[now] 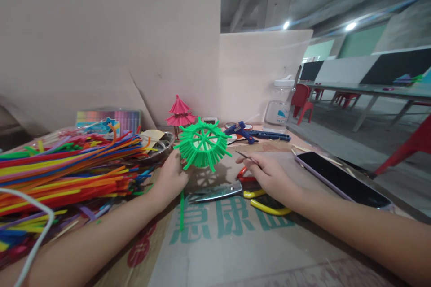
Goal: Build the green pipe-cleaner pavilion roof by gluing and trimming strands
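Observation:
My left hand (pixel 173 176) is closed on a green pipe-cleaner dome (pixel 202 145), holding it up just above the cardboard-covered table (pixel 235 242). The dome has spokes and a fringe of short ends. My right hand (pixel 269 178) pinches a thin dark stick (pixel 247 157) that points toward the dome, a short gap away. Under the right hand lie yellow-handled pliers (pixel 269 208), a red-handled tool (pixel 243 174) and a metal blade (pixel 217 193). A loose green pipe cleaner (pixel 182 210) lies below my left wrist.
A big heap of coloured pipe cleaners (pixel 67 166) fills the left side. A pink pipe-cleaner pagoda (pixel 180 114), a blue glue gun (pixel 242 131) and a clear plastic jar (pixel 279 105) stand behind. A phone (pixel 340 180) lies at the right. Board partitions rise at the back.

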Demonstrator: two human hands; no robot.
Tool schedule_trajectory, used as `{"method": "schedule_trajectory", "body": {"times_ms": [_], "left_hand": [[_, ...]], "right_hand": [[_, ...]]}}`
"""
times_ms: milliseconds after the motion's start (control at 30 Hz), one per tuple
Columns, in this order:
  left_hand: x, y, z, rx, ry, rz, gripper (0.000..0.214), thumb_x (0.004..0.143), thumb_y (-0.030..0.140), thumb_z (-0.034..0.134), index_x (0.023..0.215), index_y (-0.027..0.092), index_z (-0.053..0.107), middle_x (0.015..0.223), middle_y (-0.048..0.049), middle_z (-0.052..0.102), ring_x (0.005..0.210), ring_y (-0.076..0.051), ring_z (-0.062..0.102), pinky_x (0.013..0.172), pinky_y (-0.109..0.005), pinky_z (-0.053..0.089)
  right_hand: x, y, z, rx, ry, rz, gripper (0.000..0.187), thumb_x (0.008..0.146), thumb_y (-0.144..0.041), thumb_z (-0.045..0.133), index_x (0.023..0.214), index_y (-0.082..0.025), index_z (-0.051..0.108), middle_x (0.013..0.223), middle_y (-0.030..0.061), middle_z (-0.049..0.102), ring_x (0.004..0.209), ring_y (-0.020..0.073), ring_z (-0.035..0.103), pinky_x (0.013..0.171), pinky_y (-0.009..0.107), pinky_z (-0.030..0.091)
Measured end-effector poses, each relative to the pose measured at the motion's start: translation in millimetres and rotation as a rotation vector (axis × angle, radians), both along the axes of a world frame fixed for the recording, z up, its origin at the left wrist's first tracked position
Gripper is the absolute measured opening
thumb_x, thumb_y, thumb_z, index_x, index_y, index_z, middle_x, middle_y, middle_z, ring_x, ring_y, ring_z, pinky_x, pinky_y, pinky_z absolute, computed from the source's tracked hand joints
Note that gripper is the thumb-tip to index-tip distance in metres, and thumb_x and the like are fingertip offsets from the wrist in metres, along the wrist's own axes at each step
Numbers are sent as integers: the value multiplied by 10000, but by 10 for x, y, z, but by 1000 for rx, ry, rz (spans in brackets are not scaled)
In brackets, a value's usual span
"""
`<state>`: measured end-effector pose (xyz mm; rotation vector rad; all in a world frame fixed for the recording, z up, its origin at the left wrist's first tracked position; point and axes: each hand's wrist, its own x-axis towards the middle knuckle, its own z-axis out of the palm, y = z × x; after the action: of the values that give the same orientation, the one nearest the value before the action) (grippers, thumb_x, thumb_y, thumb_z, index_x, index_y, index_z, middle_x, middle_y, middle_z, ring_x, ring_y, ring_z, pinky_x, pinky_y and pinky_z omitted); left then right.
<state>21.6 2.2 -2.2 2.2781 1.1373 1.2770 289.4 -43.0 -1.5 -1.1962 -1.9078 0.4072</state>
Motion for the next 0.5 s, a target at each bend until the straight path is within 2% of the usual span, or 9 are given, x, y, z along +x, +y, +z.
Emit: {"method": "schedule_trajectory", "body": {"times_ms": [167,367,500], "left_hand": [[12,-14,32,49,31,17,260,858,211,545,1098,129,606,1169,-125,635,1129,-280,579,1019,-442,464],[-39,42,-46,24,32,15,345,797,135,547,1140,137,586,1155,-112,630,1132,-273,573,1046,-469,440],[-44,43,-55,46,20,23,357,755,85,537,1098,168,597,1102,-92,631,1105,-266,574,1031,-457,452]], "right_hand": [[-11,-18,26,45,56,13,351,985,-369,383,1143,-205,650,1117,95,728,1038,256,672,884,386,521],[-4,13,-15,50,-20,-47,247,932,-338,466,971,-200,667,955,86,732,886,256,676,733,353,524],[-5,25,-23,49,-40,-15,253,953,-319,435,937,-214,665,926,68,736,875,237,674,739,338,512]]}}
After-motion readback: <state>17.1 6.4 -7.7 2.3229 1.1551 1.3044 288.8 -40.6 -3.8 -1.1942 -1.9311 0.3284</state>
